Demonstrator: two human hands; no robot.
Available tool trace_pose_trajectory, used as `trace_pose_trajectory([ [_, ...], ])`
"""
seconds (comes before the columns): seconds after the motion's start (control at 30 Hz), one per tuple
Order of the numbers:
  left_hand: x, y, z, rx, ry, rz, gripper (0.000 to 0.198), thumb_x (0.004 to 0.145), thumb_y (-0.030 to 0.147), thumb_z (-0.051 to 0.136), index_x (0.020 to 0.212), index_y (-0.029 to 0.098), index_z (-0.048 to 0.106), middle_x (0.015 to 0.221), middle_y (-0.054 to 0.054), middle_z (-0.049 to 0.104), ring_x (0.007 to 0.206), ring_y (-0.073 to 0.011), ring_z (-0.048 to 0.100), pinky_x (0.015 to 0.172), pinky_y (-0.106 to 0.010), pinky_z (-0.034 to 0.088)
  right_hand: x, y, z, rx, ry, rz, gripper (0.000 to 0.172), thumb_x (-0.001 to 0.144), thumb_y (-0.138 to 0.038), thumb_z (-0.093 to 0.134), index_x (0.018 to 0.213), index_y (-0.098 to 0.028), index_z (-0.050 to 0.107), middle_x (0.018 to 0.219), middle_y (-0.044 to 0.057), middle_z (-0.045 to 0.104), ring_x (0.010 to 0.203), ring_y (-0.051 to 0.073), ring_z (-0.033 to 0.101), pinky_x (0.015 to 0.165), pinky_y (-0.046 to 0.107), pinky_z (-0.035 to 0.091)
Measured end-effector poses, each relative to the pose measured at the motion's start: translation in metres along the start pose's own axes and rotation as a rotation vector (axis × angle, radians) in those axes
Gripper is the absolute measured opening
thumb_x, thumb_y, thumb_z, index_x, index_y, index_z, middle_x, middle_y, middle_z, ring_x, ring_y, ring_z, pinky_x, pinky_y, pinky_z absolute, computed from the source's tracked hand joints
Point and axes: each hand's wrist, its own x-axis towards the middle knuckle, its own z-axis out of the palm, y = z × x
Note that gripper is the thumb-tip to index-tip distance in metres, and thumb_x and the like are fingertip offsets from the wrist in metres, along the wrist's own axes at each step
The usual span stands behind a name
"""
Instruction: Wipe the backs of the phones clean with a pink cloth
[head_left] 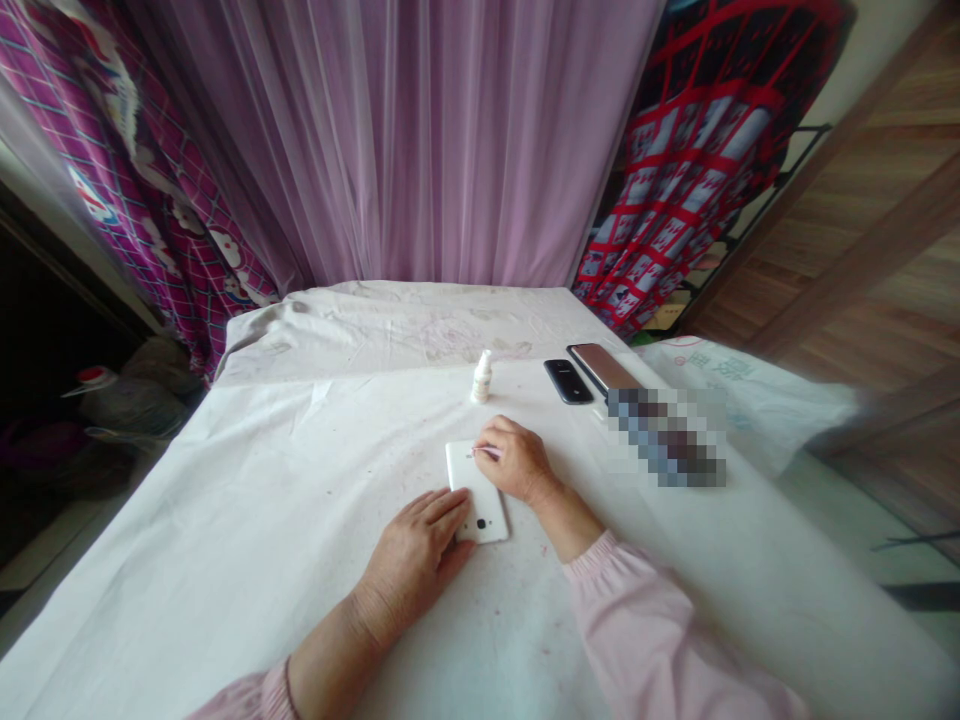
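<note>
A white phone [481,500] lies back side up on the white-covered table, its camera end nearest me. My left hand [421,545] steadies it from the left, fingers over the long edge and thumb by the lower corner. Pinched in my right hand [517,460] is a thin pinkish stick [489,451]. Its tip meets or nearly meets the small speaker slot at the phone's far end; the exact kind of stick is too small to make out. Beyond the phone stands a small white spray bottle [481,378], upright.
To the right lie a dark phone [568,382] and a longer phone with a brownish screen [604,366], beside a pixelated patch. A plastic bag [750,400] hangs over the table's right edge. Purple curtains [420,140] stand behind the table [247,480].
</note>
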Motion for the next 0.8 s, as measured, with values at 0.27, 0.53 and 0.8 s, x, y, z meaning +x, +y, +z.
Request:
trace_pose_trajectory([
  [0.27, 0.000, -0.002, 0.000, -0.017, -0.012, 0.006, 0.036, 0.087, 0.025, 0.058, 0.123, 0.020, 0.059, 0.119, -0.010, 0.066, 0.106, -0.0256, 0.064, 0.094, -0.044, 0.053, 0.002, -0.006, 0.010, 0.012, -0.018, -0.085, 0.013, 0.082, -0.020, 0.061, 0.081, -0.026, 0.073, 0.086, 0.001, 0.066, 0.084, 0.015, 0.058, 0.079, 0.024, 0.044],
  [0.53, 0.001, 0.000, 0.000, -0.010, -0.011, 0.007, 0.035, 0.087, 0.024, 0.057, 0.121, 0.018, 0.059, 0.119, -0.011, 0.067, 0.106, -0.0259, 0.064, 0.093, -0.044, 0.053, 0.004, -0.011, 0.016, 0.006, -0.030, -0.130, 0.013, 0.086, -0.022, 0.061, 0.088, -0.026, 0.073, 0.089, 0.002, 0.067, 0.087, 0.016, 0.058, 0.081, 0.026, 0.043],
  [0.8, 0.002, 0.001, 0.000, -0.014, -0.003, -0.017, 0.035, 0.086, 0.025, 0.058, 0.120, 0.019, 0.060, 0.117, -0.010, 0.067, 0.105, -0.0252, 0.065, 0.092, -0.043, 0.054, 0.005, -0.010, 0.010, -0.003, -0.049, -0.087, 0.010, 0.077, -0.016, 0.064, 0.076, -0.023, 0.071, 0.080, 0.002, 0.067, 0.082, 0.017, 0.059, 0.078, 0.026, 0.044],
])
